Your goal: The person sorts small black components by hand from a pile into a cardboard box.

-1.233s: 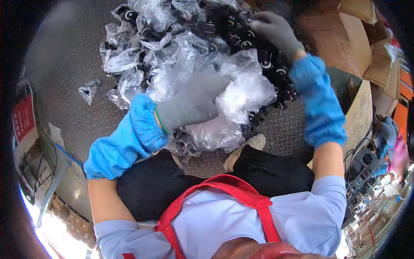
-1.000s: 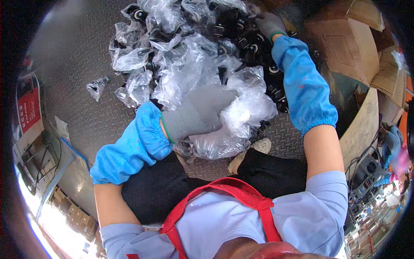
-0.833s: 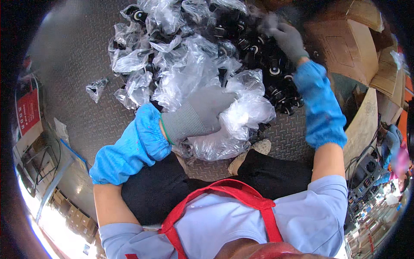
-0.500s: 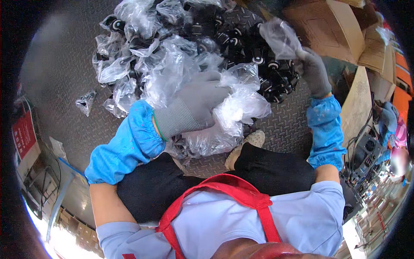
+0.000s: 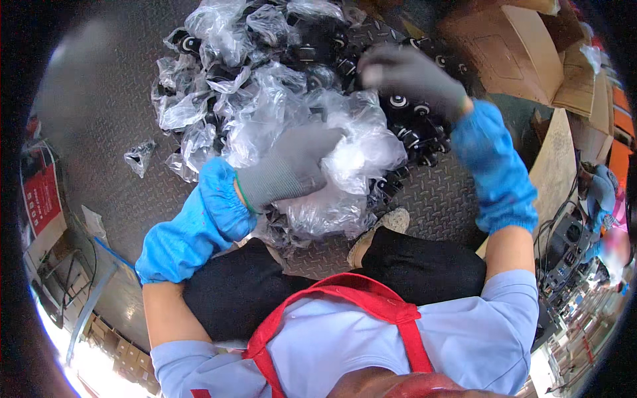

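My left hand [image 5: 292, 162], in a grey knitted glove, is closed on a bunch of crumpled clear plastic bags [image 5: 365, 142] in front of my knees. My right hand [image 5: 411, 74], gloved the same way, hovers over the right part of the pile, its fingers smeared by motion. Whatever it may hold is not visible. Beneath and beside it lie loose black casters [image 5: 418, 136] with pale-ringed wheels. More casters, wrapped in clear bags [image 5: 189, 109], are heaped at the left and far side of the pile.
Patterned metal floor [image 5: 99, 113] surrounds the pile. One small bag [image 5: 139, 158] lies apart at its left. Open cardboard boxes [image 5: 511, 50] stand at the far right, near a wooden board [image 5: 554, 156]. A red box [image 5: 41, 192] is at the left edge; another person [image 5: 600, 199] is at the far right.
My right hand has swung left over the pile from its right edge; the clear bag it held there is no longer visible in it. My left hand has stayed on the bunched bags.
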The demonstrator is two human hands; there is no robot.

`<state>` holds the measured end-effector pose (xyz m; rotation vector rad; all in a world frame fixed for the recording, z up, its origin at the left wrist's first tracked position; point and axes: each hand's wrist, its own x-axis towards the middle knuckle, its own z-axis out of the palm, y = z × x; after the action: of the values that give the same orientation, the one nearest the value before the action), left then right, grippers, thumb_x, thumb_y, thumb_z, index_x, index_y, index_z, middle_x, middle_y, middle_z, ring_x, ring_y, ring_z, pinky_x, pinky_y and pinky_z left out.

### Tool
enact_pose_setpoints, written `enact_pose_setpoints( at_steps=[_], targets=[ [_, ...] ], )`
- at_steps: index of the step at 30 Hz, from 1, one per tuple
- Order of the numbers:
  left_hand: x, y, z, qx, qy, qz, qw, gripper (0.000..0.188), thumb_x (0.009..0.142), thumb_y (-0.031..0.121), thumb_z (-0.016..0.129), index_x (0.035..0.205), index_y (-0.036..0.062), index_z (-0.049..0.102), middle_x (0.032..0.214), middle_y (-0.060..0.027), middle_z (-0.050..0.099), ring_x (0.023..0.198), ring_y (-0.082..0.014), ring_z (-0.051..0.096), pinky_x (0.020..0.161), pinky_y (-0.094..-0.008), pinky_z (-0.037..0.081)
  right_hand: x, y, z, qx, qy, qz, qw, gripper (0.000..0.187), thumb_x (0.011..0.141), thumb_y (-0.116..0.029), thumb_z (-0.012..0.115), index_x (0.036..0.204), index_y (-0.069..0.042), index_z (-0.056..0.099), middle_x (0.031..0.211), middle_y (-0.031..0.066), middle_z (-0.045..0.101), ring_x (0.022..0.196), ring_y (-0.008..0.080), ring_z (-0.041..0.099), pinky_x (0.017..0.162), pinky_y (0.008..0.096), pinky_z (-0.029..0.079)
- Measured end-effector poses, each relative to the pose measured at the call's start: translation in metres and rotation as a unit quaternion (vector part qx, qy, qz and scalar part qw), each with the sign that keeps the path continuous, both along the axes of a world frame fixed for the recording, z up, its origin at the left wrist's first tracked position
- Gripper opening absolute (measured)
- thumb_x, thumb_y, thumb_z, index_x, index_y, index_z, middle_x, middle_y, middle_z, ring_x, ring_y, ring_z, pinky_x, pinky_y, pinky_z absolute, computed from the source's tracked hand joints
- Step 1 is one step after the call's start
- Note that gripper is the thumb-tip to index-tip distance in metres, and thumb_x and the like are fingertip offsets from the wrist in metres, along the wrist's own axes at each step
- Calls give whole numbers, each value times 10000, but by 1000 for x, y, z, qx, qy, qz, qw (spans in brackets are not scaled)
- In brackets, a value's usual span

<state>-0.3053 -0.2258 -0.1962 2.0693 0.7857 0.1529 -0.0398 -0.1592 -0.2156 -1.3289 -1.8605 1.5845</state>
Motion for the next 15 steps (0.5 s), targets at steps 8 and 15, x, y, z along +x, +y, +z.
enact_pose_setpoints(
  at_steps=[8,15],
  targets=[
    [-1,-2,1,-4,-19,-34,999,540,580,79,647,1111,53,555,869,-182,601,854,-398,597,701,-460,490,80,136,-209,325,-454,44,829,474,862,-445,616,1074,-25,671,985,238,661,861,379,641,739,434,510],
    [-23,-8,-6,-24,-57,29,998,356,693,184,744,997,62,606,923,-162,632,864,-387,607,727,-400,491,43,24,-9,-86,33,-252,963,229,892,-324,577,879,-97,603,708,-48,512,588,31,416,515,190,313]
  ],
)
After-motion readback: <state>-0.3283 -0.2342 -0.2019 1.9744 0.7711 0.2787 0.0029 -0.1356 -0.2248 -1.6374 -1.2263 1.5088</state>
